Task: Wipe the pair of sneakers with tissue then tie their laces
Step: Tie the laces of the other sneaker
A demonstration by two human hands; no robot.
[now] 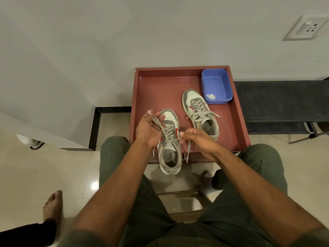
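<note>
The left hand [147,129] and right hand [197,139] each pinch a lace end of the near sneaker [169,139] (its heel overhangs the counter [160,90]), drawing them apart for knotting.

wall: plain white wall [124,32], wall socket [305,28] at upper right
floor: glossy cream floor tiles [74,168], black skirting [99,122]
furniture: dark bench [281,104] along the wall, right side
</note>
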